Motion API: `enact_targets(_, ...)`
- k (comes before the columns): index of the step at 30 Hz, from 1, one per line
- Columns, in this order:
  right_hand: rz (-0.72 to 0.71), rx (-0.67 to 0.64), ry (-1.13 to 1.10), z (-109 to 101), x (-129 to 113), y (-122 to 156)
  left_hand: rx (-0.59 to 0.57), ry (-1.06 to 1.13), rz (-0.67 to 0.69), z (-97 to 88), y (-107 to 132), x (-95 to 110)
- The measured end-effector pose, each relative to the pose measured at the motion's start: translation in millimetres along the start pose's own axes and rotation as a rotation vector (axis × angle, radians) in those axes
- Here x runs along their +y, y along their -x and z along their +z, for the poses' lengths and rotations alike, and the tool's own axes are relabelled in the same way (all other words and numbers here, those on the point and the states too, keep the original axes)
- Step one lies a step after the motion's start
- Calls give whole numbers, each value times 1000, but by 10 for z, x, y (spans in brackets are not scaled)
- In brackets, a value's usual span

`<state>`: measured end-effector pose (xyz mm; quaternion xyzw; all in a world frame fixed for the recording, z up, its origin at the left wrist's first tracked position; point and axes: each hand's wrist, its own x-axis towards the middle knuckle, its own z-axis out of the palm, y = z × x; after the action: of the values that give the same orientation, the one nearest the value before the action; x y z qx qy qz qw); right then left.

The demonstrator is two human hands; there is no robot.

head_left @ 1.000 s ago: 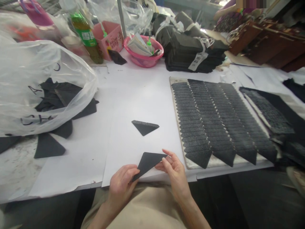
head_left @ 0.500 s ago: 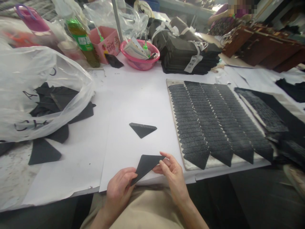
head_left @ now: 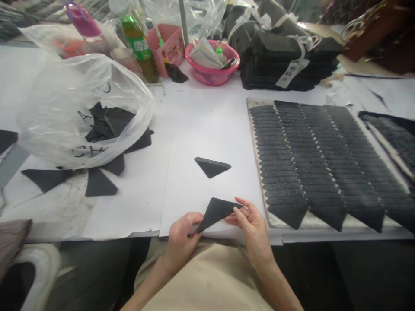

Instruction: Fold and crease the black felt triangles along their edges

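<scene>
Left hand (head_left: 180,239) and right hand (head_left: 254,225) pinch opposite corners of a black triangular piece (head_left: 216,210) at the front edge of the surface (head_left: 201,125); light, probably limp, best gripped by its corners.

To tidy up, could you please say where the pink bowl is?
Head view, far centre: the pink bowl sits between the pink box and the black stack.

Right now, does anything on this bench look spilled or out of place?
Yes: black triangles spill from the clear plastic bag onto the table at left, scattered loosely. The rows on the board at right lie neat.
</scene>
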<state>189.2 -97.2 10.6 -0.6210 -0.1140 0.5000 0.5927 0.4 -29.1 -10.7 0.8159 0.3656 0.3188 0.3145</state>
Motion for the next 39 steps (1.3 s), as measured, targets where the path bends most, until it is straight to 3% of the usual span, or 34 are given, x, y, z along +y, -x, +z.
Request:
enact_targets(11, 7, 12, 10, 6, 11, -17, -24, 30, -85, -1, 28, -15)
enact_targets(21, 4, 23, 1, -1, 41, -31, -26, 37, -72, 15, 32, -31)
enact_targets(39, 11, 34, -34, 20, 34, -52, -22, -4, 79, 24, -10, -71)
